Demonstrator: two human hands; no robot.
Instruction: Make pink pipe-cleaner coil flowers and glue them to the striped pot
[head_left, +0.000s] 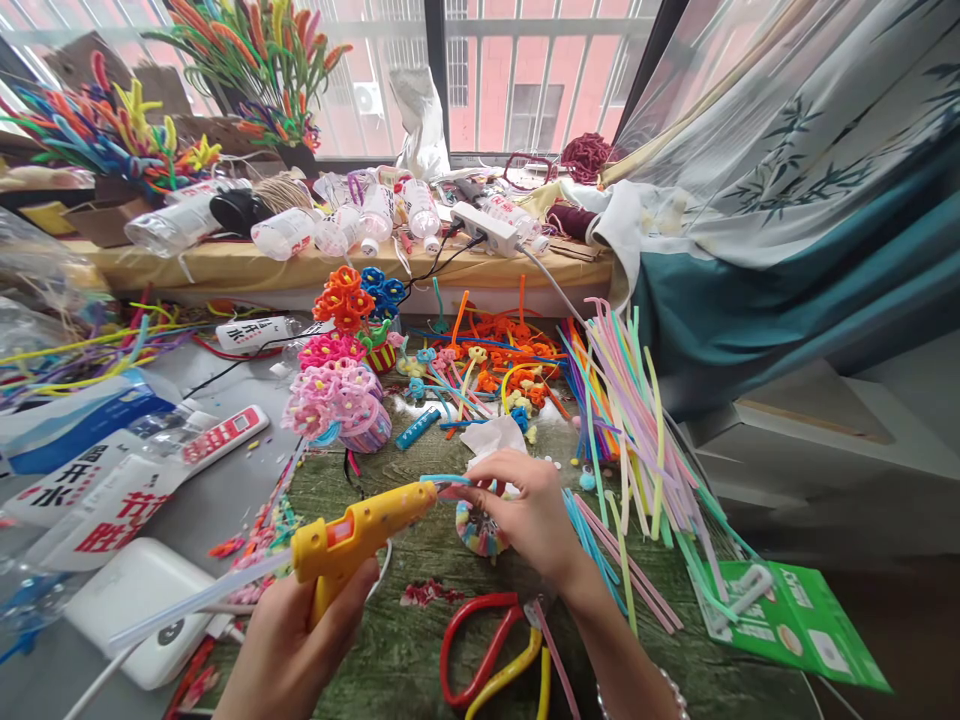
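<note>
My left hand (307, 640) is wrapped round the handle of a yellow hot glue gun (364, 535), with a long clear glue stick (195, 605) sticking out of its back. The gun's nozzle meets the end of a light blue pipe cleaner (448, 480). That pipe cleaner is pinched in the fingertips of my right hand (529, 510). Below those fingers is a round piece wrapped in pastel pipe cleaners (482, 528), partly hidden by my hand; whether I touch it, I cannot tell. Scissors with red and yellow handles (480, 655) lie nearer me.
Pipe-cleaner flowers in pots (349, 400) stand at the back left. Long pastel pipe cleaners (630, 420) spread along the right, beside a green packet (810, 620). A white power bank (142, 610) and plastic bottles (97, 500) lie left. A power strip (484, 228) rests on the sill.
</note>
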